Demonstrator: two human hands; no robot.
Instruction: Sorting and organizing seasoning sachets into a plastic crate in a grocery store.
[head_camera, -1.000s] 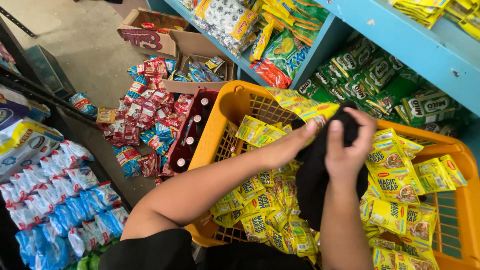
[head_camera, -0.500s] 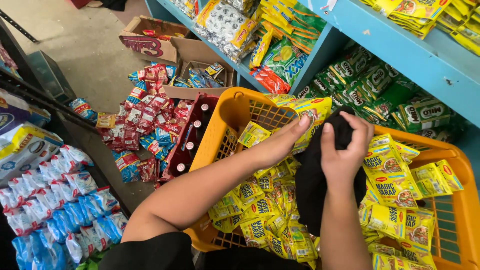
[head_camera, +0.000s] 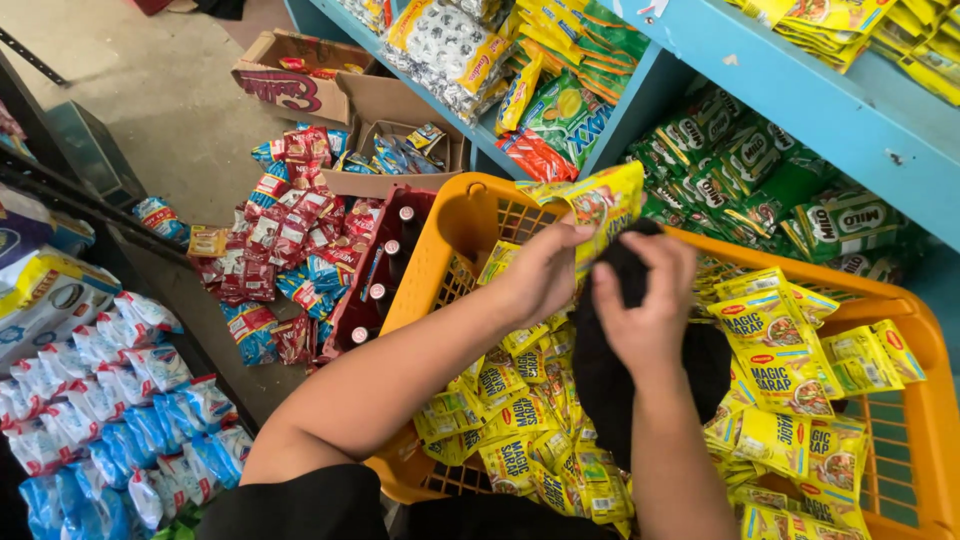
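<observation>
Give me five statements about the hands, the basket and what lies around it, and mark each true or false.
1. The basket is orange. True.
2. The left hand holds a yellow sachet strip. True.
3. The right hand rests on the blue shelf. False: it grips a black cloth over the basket.
4. The basket is full of green packets. False: it holds yellow sachets.
5. Red snack packets lie on the floor beside a cardboard box. True.

A small grocery shop: blue shelves (head_camera: 800, 75) are crammed with hanging strips of sachets, more packets (head_camera: 290, 230) and opened cardboard boxes (head_camera: 300, 85) lie on the concrete floor (head_camera: 150, 90), and an orange basket (head_camera: 450, 225) holds yellow seasoning sachets (head_camera: 770, 350).
</observation>
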